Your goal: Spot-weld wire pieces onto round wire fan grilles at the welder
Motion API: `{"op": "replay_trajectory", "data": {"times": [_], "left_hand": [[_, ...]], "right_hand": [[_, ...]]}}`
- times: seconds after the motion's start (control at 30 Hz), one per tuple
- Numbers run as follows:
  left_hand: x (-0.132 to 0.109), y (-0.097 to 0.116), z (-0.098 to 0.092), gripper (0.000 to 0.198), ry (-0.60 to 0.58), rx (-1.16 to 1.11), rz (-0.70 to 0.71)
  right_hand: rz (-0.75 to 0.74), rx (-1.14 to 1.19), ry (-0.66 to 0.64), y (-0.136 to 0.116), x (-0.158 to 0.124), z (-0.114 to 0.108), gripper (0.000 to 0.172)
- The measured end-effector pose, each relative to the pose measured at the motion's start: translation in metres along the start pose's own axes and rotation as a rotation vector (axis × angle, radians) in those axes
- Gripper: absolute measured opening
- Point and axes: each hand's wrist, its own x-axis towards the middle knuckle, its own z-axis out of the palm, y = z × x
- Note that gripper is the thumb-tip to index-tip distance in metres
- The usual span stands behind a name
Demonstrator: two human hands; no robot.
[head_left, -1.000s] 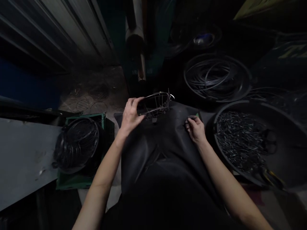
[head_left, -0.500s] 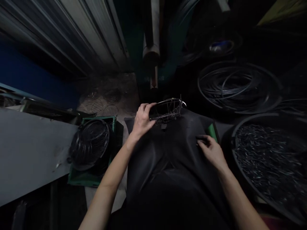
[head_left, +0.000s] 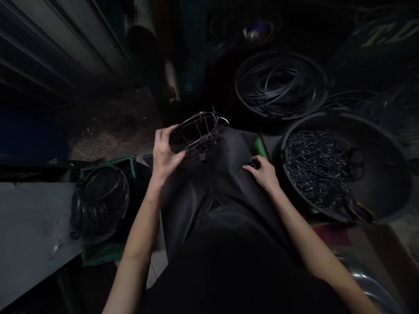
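Observation:
My left hand (head_left: 164, 152) is closed on the near rim of a small wire basket (head_left: 200, 131), thumb below and fingers on top. The basket is tilted, its open side facing up and away, and a loop of wire sticks out at its right end. My right hand (head_left: 264, 173) is apart from the basket, above the dark apron (head_left: 225, 187) over my lap. Its thumb and fingers are drawn together; something small and dark seems to lie between them, too dim to name. A green edge (head_left: 260, 147) shows just beyond this hand.
To my right stands a wide black tub (head_left: 288, 192) with many short bent wire pieces (head_left: 314, 165) and yellow-handled pliers (head_left: 360, 211). Behind it, another tub holds coiled wire (head_left: 271, 87). On the left are a green crate (head_left: 88, 257) with wire rings and a grey tabletop (head_left: 32, 226).
My view has turned to the right, so more of the wire-piece tub shows. The basket stays in my left hand. My right thumb and fingers look a little closer together.

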Motion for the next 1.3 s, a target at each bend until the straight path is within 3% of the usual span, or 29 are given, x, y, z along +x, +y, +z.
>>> {"op": "replay_trajectory", "data": {"times": [0.1, 0.23, 0.33, 0.5, 0.67, 0.77, 0.9, 1.0, 1.17, 1.3], "left_hand": [[-0.002, 0.002, -0.002, 0.061, 0.007, 0.015, 0.002], [-0.001, -0.001, -0.003, 0.062, -0.050, 0.048, 0.007], [0.001, -0.003, -0.002, 0.061, -0.092, 0.086, -0.016], [0.000, -0.002, 0.001, 0.064, -0.101, 0.088, -0.071], [0.000, -0.001, 0.005, 0.064, -0.112, 0.082, -0.071], [0.001, 0.000, 0.006, 0.064, -0.113, 0.115, -0.064], [0.001, 0.000, 0.003, 0.064, -0.105, 0.129, -0.071], [0.002, 0.001, 0.003, 0.062, -0.110, 0.132, -0.076], [0.006, 0.007, 0.007, 0.061, -0.094, 0.196, -0.045], [0.009, 0.009, 0.004, 0.061, -0.090, 0.259, -0.011]], "right_hand": [[-0.171, -0.033, 0.021, -0.001, -0.017, -0.004, 0.036], [-0.343, -0.321, -0.053, 0.014, -0.025, -0.013, 0.041], [-0.315, -0.404, -0.081, 0.029, -0.016, -0.014, 0.038], [-0.227, -0.239, -0.175, 0.028, -0.008, -0.019, 0.033], [-0.061, 0.055, -0.029, -0.027, -0.003, -0.023, 0.038], [-0.105, 0.276, -0.048, -0.064, 0.007, -0.020, 0.044], [-0.176, 0.156, 0.012, -0.091, 0.012, -0.025, 0.040], [-0.120, 0.174, 0.105, -0.108, 0.013, -0.029, 0.034], [-0.152, 0.427, 0.032, -0.158, 0.035, -0.005, 0.029], [-0.163, 0.350, 0.024, -0.190, 0.061, 0.016, 0.026]]}}
